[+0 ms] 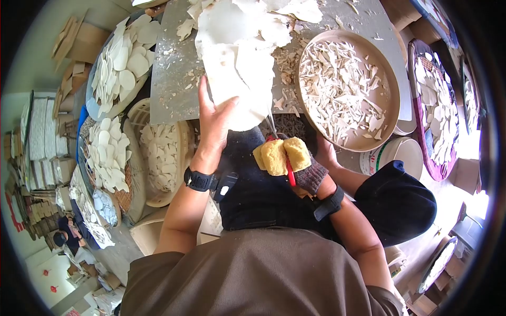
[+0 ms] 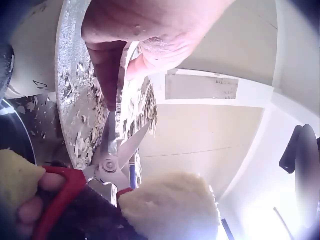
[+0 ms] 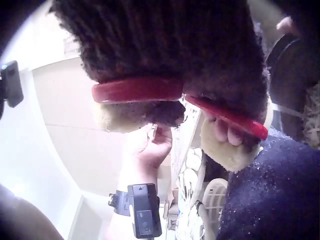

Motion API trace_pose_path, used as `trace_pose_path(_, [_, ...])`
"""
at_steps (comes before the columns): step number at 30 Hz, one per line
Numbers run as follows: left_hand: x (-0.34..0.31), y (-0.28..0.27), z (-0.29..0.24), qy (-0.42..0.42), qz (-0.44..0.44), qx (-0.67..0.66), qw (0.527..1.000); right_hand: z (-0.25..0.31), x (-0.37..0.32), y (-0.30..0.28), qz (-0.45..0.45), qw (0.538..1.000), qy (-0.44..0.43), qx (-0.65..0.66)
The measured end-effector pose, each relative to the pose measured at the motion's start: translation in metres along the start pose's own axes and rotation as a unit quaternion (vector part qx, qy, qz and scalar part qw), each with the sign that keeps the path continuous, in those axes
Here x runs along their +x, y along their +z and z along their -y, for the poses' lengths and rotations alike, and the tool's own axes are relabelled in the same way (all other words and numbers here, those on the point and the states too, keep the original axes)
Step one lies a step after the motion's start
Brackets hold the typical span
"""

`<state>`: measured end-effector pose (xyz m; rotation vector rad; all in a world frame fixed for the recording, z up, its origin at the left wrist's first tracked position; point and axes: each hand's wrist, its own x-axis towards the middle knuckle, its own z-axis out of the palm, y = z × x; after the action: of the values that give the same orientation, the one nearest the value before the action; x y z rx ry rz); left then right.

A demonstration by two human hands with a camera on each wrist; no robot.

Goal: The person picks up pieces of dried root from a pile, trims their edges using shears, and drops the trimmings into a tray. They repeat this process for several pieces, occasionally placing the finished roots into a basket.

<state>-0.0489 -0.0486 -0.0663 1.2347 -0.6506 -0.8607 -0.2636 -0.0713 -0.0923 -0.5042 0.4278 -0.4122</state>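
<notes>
A stiff cream-white sheet (image 1: 247,84) with a ragged far end lies over the table's near edge. My left hand (image 1: 215,124) grips its near left side, thumb on top; in the left wrist view the fingers close round the sheet edge (image 2: 120,95). My right hand (image 1: 312,178), in a dark knitted glove, holds red-handled scissors (image 2: 109,166). Yellow sponge pads (image 1: 279,157) are wrapped about the handles and fingers. The scissor blades stand apart, with the sheet's near edge between them. In the right wrist view the glove (image 3: 165,45) hides the blades.
On the grey metal tabletop (image 1: 174,95), a round tan tray (image 1: 390,100) holds cut strips, and scraps lie around the sheet. Baskets of pale rounded pieces (image 1: 108,152) stand at left, beside a plastic basket (image 1: 182,158). A white bucket (image 1: 403,155) is at right.
</notes>
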Motion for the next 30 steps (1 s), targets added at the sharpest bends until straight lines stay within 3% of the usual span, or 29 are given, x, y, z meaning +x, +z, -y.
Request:
trace_pose_path(1, [0.001, 0.0, 0.002, 0.02, 0.0, 0.0, 1.0, 0.0, 0.001, 0.0, 0.001, 0.999, -0.013, -0.038])
trace_pose_path(4, [0.004, 0.004, 0.001, -0.005, 0.026, 0.0, 1.0, -0.009, 0.004, -0.013, 0.019, 0.946, -0.088, -0.312])
trace_pose_path(5, [0.005, 0.005, 0.001, -0.007, 0.024, -0.001, 1.0, -0.008, 0.004, -0.017, 0.029, 0.929, -0.07, -0.363])
trace_pose_path(8, [0.008, 0.008, 0.001, -0.006, 0.025, -0.006, 1.0, -0.015, 0.003, -0.015, 0.002, 0.964, -0.042, -0.263])
trace_pose_path(10, [0.01, 0.007, 0.001, 0.001, 0.033, -0.013, 0.999, -0.019, 0.004, -0.009, -0.006, 0.999, -0.026, -0.027])
trace_pose_path(11, [0.011, 0.008, 0.0, -0.002, 0.036, -0.013, 0.999, -0.018, 0.005, -0.015, 0.027, 0.963, -0.096, -0.249])
trace_pose_path(17, [0.011, 0.011, 0.0, 0.009, 0.009, -0.016, 1.0, -0.009, 0.003, -0.011, -0.026, 0.989, -0.029, -0.144])
trace_pose_path(19, [0.007, 0.014, -0.002, 0.017, -0.032, -0.013, 0.999, -0.004, 0.004, -0.022, -0.029, 0.957, -0.053, -0.285])
trace_pose_path(22, [-0.011, -0.014, -0.013, 0.04, -0.055, -0.036, 0.997, -0.006, 0.001, -0.045, -0.11, 0.987, -0.055, -0.1])
trace_pose_path(23, [-0.022, -0.028, -0.017, 0.046, -0.073, -0.023, 0.996, -0.009, -0.003, -0.052, -0.115, 0.948, -0.104, -0.276])
trace_pose_path(25, [-0.053, -0.059, -0.022, 0.027, -0.135, -0.031, 0.99, -0.016, -0.007, -0.078, -0.075, 0.784, -0.196, -0.585])
trace_pose_path(27, [-0.095, -0.107, -0.006, 0.021, -0.237, 0.01, 0.971, -0.025, -0.004, -0.086, -0.023, 0.651, -0.226, -0.724])
trace_pose_path(29, [-0.142, -0.149, 0.001, -0.02, -0.317, 0.062, 0.946, -0.017, -0.002, -0.081, -0.005, 0.612, -0.188, -0.768])
trace_pose_path(30, [-0.172, -0.173, 0.009, -0.039, -0.341, 0.031, 0.939, -0.01, -0.001, -0.071, 0.003, 0.71, -0.121, -0.693])
